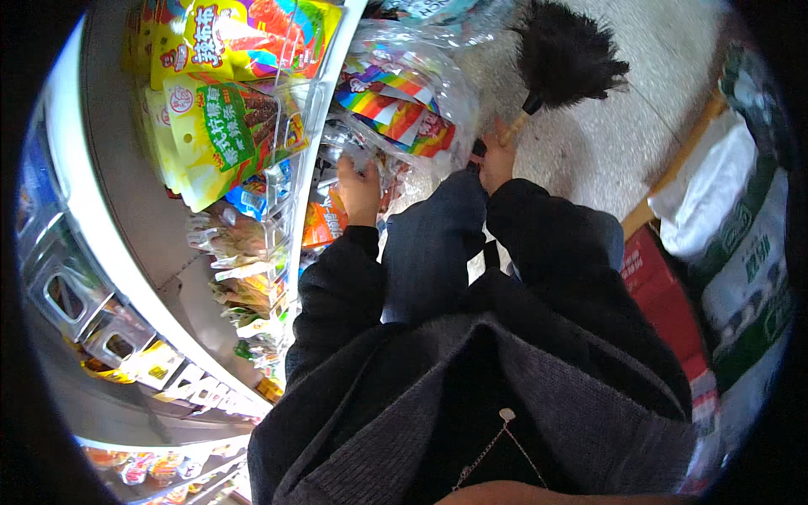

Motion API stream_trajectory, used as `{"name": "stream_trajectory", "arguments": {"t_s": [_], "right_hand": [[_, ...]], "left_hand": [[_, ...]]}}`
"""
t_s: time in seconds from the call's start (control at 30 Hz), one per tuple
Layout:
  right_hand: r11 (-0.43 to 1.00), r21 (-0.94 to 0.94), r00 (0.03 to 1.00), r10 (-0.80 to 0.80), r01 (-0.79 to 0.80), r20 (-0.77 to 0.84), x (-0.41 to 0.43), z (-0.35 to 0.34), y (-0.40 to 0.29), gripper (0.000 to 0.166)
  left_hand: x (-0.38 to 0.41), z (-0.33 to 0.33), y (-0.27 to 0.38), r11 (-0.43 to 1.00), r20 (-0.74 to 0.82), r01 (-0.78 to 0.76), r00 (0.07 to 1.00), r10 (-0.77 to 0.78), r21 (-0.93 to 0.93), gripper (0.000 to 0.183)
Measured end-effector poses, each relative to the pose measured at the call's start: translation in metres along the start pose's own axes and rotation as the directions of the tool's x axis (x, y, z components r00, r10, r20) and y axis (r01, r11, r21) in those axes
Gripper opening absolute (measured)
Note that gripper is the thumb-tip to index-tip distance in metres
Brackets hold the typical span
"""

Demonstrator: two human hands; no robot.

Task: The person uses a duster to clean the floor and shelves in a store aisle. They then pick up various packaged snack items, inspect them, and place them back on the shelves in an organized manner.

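Observation:
My right hand (pixel 499 161) is closed around the light wooden handle of a black feather duster (pixel 565 60), whose head points up and away over the floor. A small dark object shows beside that hand; I cannot tell what it is. Low beside the shelf, my left hand (pixel 361 186) is at some shiny snack packets, its fingers partly hidden; whether it grips one cannot be told. Just below it lies an orange snack packet (pixel 325 221). Past it is a clear plastic bag (pixel 457 88) around rainbow-striped packets (pixel 404 107).
At left, a white-edged shelf (pixel 315 126) holds yellow (pixel 252 38) and green snack pouches (pixel 227 126) behind clear dividers. More shelves curve down the lower left. A red box (pixel 663 297), a white bag (pixel 707 189) and large green-and-white packages (pixel 751 271) stand at right. Speckled floor tiles (pixel 600 145) lie between.

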State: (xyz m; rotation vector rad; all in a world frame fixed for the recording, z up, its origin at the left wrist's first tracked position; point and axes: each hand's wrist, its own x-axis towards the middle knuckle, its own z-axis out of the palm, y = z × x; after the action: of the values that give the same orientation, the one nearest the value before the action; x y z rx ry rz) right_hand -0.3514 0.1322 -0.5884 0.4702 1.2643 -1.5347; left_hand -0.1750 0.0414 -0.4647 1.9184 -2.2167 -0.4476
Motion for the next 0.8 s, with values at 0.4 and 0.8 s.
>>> {"name": "stream_trajectory", "arguments": {"t_s": [0.4, 0.8], "right_hand": [[0.908, 0.348, 0.952, 0.139, -0.233, 0.274, 0.027, 0.107, 0.036, 0.027], [0.999, -0.002, 0.999, 0.032, -0.032, 0.015, 0.044, 0.0, -0.084, 0.025]], "left_hand": [[-0.024, -0.021, -0.013, 0.973, 0.316, 0.097, 0.948, -0.026, -0.209, 0.017], [-0.002, -0.043, 0.117, 0.845, 0.091, -0.49, 0.871, 0.482, 0.212, 0.026]]}}
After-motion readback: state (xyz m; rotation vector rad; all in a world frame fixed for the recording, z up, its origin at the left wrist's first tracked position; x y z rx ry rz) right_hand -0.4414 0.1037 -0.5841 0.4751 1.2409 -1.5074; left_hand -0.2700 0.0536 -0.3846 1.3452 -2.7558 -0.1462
